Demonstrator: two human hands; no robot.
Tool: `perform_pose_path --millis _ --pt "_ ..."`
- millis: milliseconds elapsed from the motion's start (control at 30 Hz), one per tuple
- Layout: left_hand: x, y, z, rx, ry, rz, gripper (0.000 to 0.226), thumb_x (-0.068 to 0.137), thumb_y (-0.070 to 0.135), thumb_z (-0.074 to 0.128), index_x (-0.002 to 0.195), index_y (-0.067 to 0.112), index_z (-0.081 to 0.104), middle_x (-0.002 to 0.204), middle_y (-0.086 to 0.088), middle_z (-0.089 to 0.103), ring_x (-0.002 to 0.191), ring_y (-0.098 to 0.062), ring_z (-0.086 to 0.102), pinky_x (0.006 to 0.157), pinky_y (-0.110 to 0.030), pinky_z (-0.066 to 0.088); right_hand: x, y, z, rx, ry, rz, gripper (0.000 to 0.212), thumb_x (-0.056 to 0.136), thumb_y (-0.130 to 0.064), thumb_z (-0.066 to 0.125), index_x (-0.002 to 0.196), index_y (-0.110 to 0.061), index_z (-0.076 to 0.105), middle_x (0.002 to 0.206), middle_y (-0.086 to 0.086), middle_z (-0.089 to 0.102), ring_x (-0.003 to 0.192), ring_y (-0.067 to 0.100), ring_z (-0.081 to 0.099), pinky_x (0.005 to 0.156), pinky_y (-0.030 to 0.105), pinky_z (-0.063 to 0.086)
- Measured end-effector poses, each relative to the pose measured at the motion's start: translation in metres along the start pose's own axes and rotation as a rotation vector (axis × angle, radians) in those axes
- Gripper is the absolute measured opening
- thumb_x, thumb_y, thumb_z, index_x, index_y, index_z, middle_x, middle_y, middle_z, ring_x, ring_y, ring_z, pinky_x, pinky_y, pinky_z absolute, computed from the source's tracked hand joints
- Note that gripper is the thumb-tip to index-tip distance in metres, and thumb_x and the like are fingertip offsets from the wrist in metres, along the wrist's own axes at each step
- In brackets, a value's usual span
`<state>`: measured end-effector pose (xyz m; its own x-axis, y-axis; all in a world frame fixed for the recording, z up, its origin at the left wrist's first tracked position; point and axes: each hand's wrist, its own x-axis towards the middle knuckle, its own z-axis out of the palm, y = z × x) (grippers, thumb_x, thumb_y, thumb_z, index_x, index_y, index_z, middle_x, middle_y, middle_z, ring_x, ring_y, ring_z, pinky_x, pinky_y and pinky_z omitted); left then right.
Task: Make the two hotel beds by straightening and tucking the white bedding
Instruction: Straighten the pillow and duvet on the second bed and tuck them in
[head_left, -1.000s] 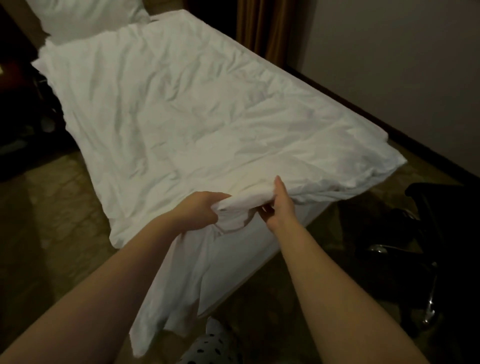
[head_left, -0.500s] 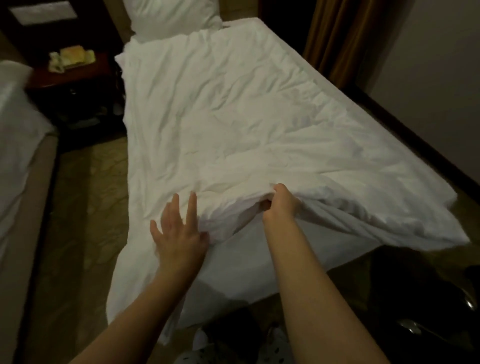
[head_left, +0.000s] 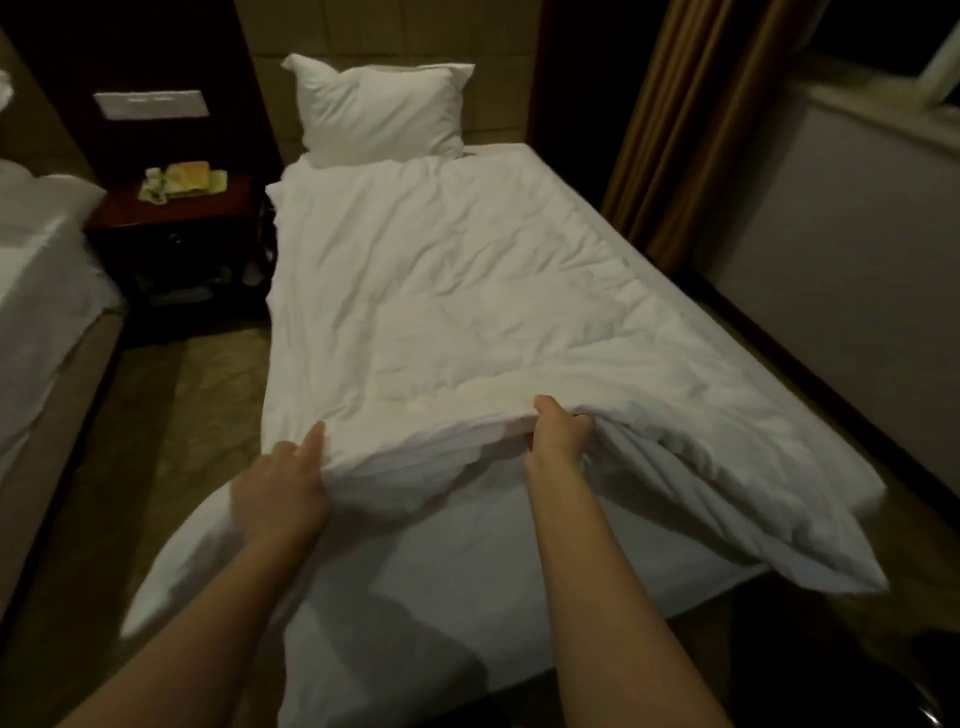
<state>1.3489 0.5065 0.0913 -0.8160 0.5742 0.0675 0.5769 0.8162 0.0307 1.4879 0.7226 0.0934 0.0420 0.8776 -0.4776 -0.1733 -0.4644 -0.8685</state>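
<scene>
The duvet (head_left: 441, 312) lies crumpled along the bed (head_left: 467, 597), and its near edge is lifted off the sheet. The right hand (head_left: 558, 434) grips that edge at the middle, with the fingers curled under and the thumb on top. The left hand (head_left: 280, 488) rests against the fold near the left corner with one finger straight. Its other fingers are hidden by cloth, so I cannot tell if it grips. A pillow (head_left: 382, 111) stands at the far end. A nightstand (head_left: 176, 218) is to the far left, and the second bed (head_left: 41, 270) is beyond it. A curtain (head_left: 675, 130) hangs at the far right.
</scene>
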Motion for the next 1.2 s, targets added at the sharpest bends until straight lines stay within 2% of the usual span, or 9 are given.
perform_pose_path --millis 100,233,400,500,600,700,867,967,1200 --pt "0.016 -0.036 -0.016 0.059 0.036 0.211 0.033 0.096 0.027 0.041 0.128 0.026 0.046 0.101 0.003 0.061 0.085 -0.014 0.059 0.067 -0.025 0.044 -0.015 -0.008 0.011 0.026 0.043 -0.072 0.047 0.081 -0.003 0.063 0.125 0.004 0.047 0.123 0.014 0.055 0.111 0.031 0.056 0.097 0.045 0.048" --pt "0.04 -0.062 -0.047 0.062 0.019 0.455 0.032 0.096 0.023 0.038 0.128 0.027 0.042 0.106 0.005 0.061 0.092 -0.014 0.062 0.07 -0.026 0.045 -0.033 -0.027 0.027 0.028 0.098 -0.185 0.045 0.08 -0.002 0.06 0.125 0.004 0.054 0.127 0.017 0.059 0.112 0.033 0.058 0.095 0.046 0.05" --pt "0.046 -0.07 -0.069 0.048 -0.034 0.69 0.032 0.092 0.017 0.04 0.124 0.023 0.04 0.11 0.002 0.059 0.099 -0.02 0.06 0.072 -0.03 0.043 -0.052 -0.053 0.019 0.007 0.201 -0.044 0.058 0.084 -0.015 0.063 0.138 -0.008 0.041 0.134 0.012 0.052 0.115 0.033 0.054 0.097 0.047 0.047" --pt "0.06 -0.072 -0.077 0.03 -0.007 0.79 0.027 0.091 0.015 0.039 0.117 0.021 0.041 0.108 0.0 0.059 0.098 -0.023 0.06 0.074 -0.033 0.045 -0.062 -0.06 0.017 -0.044 0.236 0.001 0.056 0.087 -0.016 0.061 0.138 -0.011 0.039 0.129 0.013 0.053 0.114 0.032 0.054 0.097 0.049 0.046" --pt "0.089 -0.078 -0.078 -0.005 0.009 0.839 0.023 0.091 0.015 0.039 0.114 0.021 0.042 0.104 -0.001 0.059 0.094 -0.023 0.061 0.069 -0.033 0.043 -0.061 -0.063 0.032 -0.064 0.23 0.012 0.049 0.09 -0.018 0.059 0.135 -0.009 0.042 0.126 0.011 0.054 0.111 0.029 0.055 0.093 0.04 0.047" --pt "0.128 -0.09 -0.072 -0.023 0.016 0.841 0.02 0.093 0.017 0.039 0.113 0.02 0.042 0.1 -0.001 0.06 0.09 -0.024 0.061 0.063 -0.03 0.038 -0.049 -0.058 0.058 -0.064 0.23 -0.037 0.056 0.087 -0.019 0.061 0.139 -0.011 0.043 0.127 0.012 0.057 0.099 0.026 0.057 0.081 0.034 0.05" --pt "0.205 -0.099 -0.055 -0.001 -0.034 0.858 0.004 0.096 0.022 0.037 0.1 0.021 0.037 0.085 0.003 0.056 0.073 -0.021 0.058 0.056 -0.028 0.036 -0.026 -0.057 0.127 -0.062 0.251 -0.188 0.075 0.087 -0.015 0.058 0.151 -0.016 0.019 0.142 0.012 0.042 0.119 0.032 0.05 0.1 0.044 0.047" --pt "0.281 -0.093 -0.049 0.021 -0.057 0.841 0.004 0.097 0.022 0.037 0.096 0.021 0.033 0.078 0.006 0.047 0.066 -0.016 0.048 0.05 -0.026 0.027 0.018 -0.066 0.189 -0.103 0.261 -0.254 0.074 0.087 -0.015 0.058 0.151 -0.016 0.021 0.144 0.011 0.041 0.123 0.031 0.048 0.102 0.044 0.045" --pt "0.45 -0.107 -0.05 0.093 -0.155 0.753 0.003 0.096 0.019 0.034 0.099 0.018 0.035 0.081 0.001 0.051 0.069 -0.022 0.049 0.055 -0.031 0.032 0.092 -0.098 0.356 -0.232 0.273 -0.343 0.075 0.075 -0.025 0.059 0.144 -0.012 0.033 0.141 0.01 0.044 0.122 0.029 0.049 0.102 0.044 0.044"
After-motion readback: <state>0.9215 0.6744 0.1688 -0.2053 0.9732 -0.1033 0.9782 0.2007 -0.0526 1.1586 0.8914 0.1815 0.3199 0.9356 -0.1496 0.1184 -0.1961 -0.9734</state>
